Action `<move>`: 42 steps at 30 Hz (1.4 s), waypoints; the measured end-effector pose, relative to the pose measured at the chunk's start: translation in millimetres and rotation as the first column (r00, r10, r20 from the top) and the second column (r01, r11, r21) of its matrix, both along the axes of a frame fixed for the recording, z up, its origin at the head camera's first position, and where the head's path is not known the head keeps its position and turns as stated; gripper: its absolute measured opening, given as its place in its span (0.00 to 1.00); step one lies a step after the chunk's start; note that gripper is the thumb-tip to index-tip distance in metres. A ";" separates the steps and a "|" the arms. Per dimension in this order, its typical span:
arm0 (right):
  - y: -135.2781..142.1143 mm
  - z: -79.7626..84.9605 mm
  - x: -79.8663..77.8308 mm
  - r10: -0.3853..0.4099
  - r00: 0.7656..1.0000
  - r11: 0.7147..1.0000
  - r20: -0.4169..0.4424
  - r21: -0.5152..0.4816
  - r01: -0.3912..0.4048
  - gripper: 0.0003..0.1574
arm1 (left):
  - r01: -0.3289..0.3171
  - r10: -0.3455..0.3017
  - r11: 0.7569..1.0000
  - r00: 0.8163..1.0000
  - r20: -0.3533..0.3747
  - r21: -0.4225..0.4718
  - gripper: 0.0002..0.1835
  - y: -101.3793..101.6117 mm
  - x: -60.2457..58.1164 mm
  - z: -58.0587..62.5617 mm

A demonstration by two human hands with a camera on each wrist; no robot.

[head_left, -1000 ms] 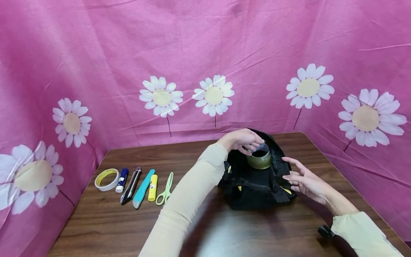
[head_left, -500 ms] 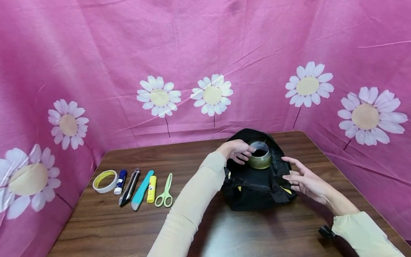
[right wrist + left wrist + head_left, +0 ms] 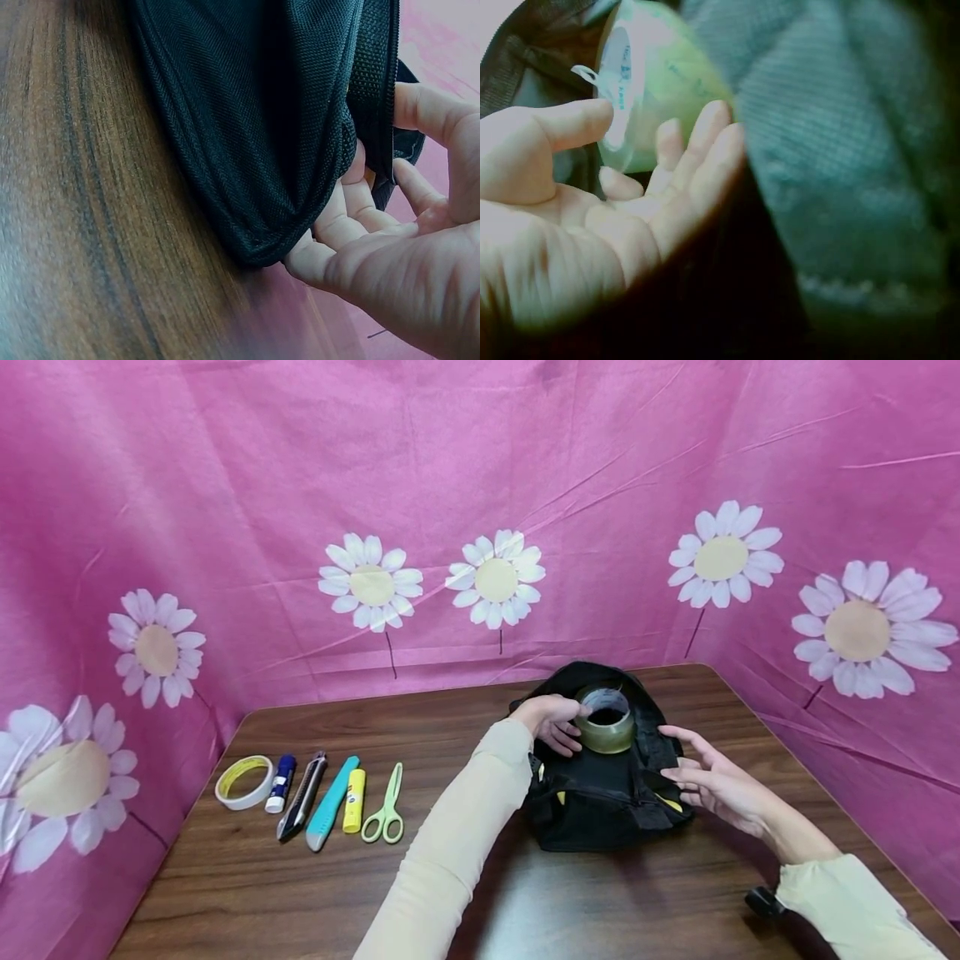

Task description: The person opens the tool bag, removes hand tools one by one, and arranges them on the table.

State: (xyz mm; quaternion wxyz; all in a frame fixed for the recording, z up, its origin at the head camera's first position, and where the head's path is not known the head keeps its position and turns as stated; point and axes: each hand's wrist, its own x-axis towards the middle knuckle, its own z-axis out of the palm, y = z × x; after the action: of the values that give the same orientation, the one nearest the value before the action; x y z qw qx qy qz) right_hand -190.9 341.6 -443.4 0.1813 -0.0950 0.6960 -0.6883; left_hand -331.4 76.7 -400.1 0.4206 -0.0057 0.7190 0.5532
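Note:
A black fabric bag (image 3: pixel 581 818) with a zipped edge and yellow patches stands unzipped at the table's right. Inside its mouth sits a wide roll of greenish clear tape (image 3: pixel 607 739). My left hand (image 3: pixel 555 722) is over the bag at the roll's left side, fingers loosely extended. In the left wrist view, the thumb reaches the rim of the tape roll (image 3: pixel 660 90) while the other fingers lie along its outside. At the bag's right side is my right hand (image 3: pixel 720 785). Its fingers (image 3: pixel 349 217) hold the bag's side, with the zipped edge between the digits in the right wrist view.
Laid in a row to the left are a narrow tape roll (image 3: pixel 246 782), a blue glue stick (image 3: pixel 281 783), a black cutter (image 3: pixel 302 796), a turquoise cutter (image 3: pixel 332 804), a yellow stick (image 3: pixel 354 800) and green scissors (image 3: pixel 386 818). A pink flowered cloth (image 3: pixel 442 460) surrounds the wooden table (image 3: pixel 247 893).
My left hand has drawn back to the left and down from above the tape roll to its side, uncovering the roll. My right hand stays at the bag's side.

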 end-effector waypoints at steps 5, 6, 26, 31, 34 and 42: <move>1.1 -1.4 -0.7 0.002 1.000 1.000 -0.002 0.006 -0.002 0.39 | 0.028 -0.026 0.999 0.999 0.043 -0.033 0.22 3.2 -2.6 -7.3; 1.2 -1.7 -1.0 0.004 1.000 1.000 -0.002 0.003 -0.004 0.39 | 0.028 -0.026 0.999 0.998 0.051 -0.035 0.23 3.8 -3.0 -8.3; -2.2 -14.1 1.4 0.007 0.995 0.998 -0.096 -0.069 -0.014 0.36 | 0.049 -0.050 0.998 0.999 0.011 0.040 0.13 7.5 -1.6 -27.4; -8.4 -16.3 3.5 -0.014 0.994 0.998 -0.106 -0.057 0.008 0.37 | 0.033 -0.033 0.999 0.999 0.015 0.000 0.16 10.5 0.9 -27.9; -10.4 -16.4 2.8 -0.004 0.994 0.997 -0.108 -0.079 -0.005 0.37 | 0.029 -0.029 0.999 0.999 -0.019 -0.029 0.16 12.6 1.2 -26.5; -12.8 -20.0 0.9 0.014 0.994 0.992 -0.112 -0.126 -0.028 0.39 | 0.053 -0.055 0.995 0.998 -0.021 -0.085 0.11 11.2 1.7 -9.8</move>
State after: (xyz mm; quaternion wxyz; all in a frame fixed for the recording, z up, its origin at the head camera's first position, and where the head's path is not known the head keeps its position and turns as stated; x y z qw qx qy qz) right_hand -190.0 328.8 -463.3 0.1433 -0.1518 0.6587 -0.7229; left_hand -329.7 87.9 -409.9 0.4265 0.0025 0.7465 0.5107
